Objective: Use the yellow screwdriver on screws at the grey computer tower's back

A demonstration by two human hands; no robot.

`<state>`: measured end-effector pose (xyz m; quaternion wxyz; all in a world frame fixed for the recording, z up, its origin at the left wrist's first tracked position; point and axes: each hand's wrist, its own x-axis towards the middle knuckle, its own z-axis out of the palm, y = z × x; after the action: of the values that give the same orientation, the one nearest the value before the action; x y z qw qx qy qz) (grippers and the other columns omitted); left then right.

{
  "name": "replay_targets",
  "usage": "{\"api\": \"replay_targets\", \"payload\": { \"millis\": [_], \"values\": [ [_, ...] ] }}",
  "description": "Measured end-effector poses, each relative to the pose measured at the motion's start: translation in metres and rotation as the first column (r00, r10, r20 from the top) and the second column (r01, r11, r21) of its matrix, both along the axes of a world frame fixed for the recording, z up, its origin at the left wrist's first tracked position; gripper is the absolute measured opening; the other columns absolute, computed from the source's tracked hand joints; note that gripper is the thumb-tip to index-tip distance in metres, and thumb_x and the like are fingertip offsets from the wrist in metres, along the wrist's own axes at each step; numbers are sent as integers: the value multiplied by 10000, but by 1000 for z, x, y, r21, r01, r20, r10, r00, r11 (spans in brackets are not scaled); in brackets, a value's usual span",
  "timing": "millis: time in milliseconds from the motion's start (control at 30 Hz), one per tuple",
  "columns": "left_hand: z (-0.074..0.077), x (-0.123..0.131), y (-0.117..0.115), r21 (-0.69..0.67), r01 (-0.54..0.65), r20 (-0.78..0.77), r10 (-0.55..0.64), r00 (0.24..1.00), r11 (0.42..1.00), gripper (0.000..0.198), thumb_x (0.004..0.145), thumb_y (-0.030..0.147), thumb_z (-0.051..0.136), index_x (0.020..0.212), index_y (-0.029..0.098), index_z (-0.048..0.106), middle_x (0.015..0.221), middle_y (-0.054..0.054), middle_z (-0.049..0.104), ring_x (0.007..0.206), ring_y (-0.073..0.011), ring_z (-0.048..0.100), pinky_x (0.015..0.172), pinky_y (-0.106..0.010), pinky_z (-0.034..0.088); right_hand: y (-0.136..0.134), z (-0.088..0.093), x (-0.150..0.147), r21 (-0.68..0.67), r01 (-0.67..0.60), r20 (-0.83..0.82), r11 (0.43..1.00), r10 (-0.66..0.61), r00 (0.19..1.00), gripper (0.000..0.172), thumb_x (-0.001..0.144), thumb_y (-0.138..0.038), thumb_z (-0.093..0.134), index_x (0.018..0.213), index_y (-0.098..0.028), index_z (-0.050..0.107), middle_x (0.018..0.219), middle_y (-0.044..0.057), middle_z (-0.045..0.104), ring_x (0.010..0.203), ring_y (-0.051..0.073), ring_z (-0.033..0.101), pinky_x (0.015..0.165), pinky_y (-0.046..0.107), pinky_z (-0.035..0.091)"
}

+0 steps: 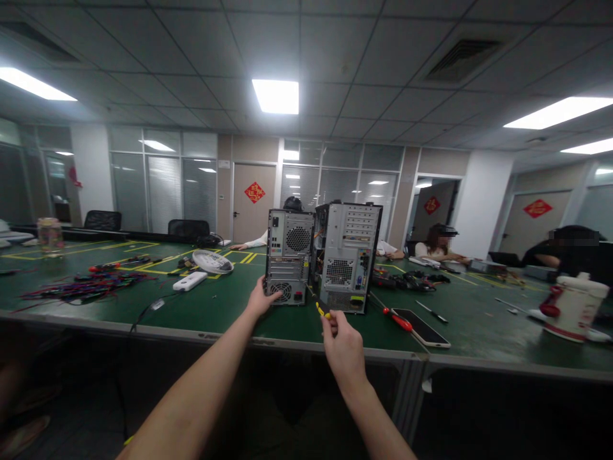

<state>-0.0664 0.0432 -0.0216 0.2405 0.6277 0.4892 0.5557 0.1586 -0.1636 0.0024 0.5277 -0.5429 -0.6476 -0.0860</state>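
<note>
Two desktop computer cases stand upright side by side on the green table, rear panels facing me. My left hand (261, 299) grips the lower left edge of the left computer case (288, 259). Its thumb lies on the rear panel near the bottom fan grille, while the other fingers are partly hidden along the side. Between thumb and fingers, my right hand (343, 342) pinches a yellow-and-black screwdriver (322, 309). The shaft points up and left towards the lower right edge of the left case; whether its tip touches is too small to tell. Close on the right stands the other computer case (352, 255).
Right of the cases lie a red screwdriver (401, 321), a phone (421, 328), another screwdriver (432, 312) and black cables (416, 280). A white jug (575, 306) stands farther right. Leftward are tangled cables (86, 287), a white power bank-like block (190, 281) and a small fan (212, 261). People sit opposite.
</note>
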Motion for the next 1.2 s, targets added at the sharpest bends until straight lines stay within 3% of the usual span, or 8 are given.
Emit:
{"api": "replay_targets", "payload": {
  "millis": [267,333,533,767,900,1067,1200],
  "values": [
    [2,1,-3,9,-7,-15,7,1000,1000,894,712,360,893,1457,177,435,1391,-173,628,1262,-283,622,1078,-380,451,0,2,0,105,30,118,994,-43,992,342,1040,-277,389,1183,-160,677,1083,134,726,968,239,716,870,347,552],
    [3,1,-5,10,-2,-17,2,1000,1000,885,718,357,891,1454,176,435,1388,-175,629,1264,-278,622,1078,-378,451,0,2,0,97,33,107,995,-43,993,329,1036,-280,401,1171,-158,674,1060,128,730,946,237,718,849,341,549],
    [4,1,-5,0,-5,-20,5,1000,1000,916,710,374,895,1465,166,419,1381,-185,631,1258,-287,627,1070,-383,454,0,0,-1,-17,19,10,1000,-19,1000,294,1035,-391,454,1006,-186,662,751,50,713,644,196,698,592,267,489],
    [5,1,-7,-3,-4,-22,4,1000,1000,904,713,362,892,1461,170,423,1378,-183,634,1258,-286,627,1070,-381,455,-1,4,0,97,27,115,995,-38,993,342,1021,-257,400,1194,-160,679,1067,131,732,948,240,717,842,350,553],
    [3,1,-5,18,2,-3,-2,1000,1000,893,701,354,901,1447,188,438,1367,-164,643,1252,-279,629,1070,-382,457,-1,4,1,90,30,94,995,-39,995,345,1021,-280,406,1189,-164,683,1058,134,740,931,237,723,822,345,566],
    [2,1,-4,23,6,-5,-6,1000,1000,883,705,347,898,1443,187,439,1366,-165,643,1239,-274,636,1066,-382,460,1,0,0,-5,20,3,1000,-20,1000,348,1035,-410,434,1078,-164,677,835,98,751,698,217,727,644,296,545],
    [3,2,-5,19,1,-8,-1,1000,1000,882,709,352,895,1445,182,438,1359,-169,647,1231,-276,642,1060,-387,465,0,1,0,44,25,60,999,-27,998,337,1039,-339,416,1143,-162,682,983,123,753,856,229,737,756,316,562]
  ]
}}
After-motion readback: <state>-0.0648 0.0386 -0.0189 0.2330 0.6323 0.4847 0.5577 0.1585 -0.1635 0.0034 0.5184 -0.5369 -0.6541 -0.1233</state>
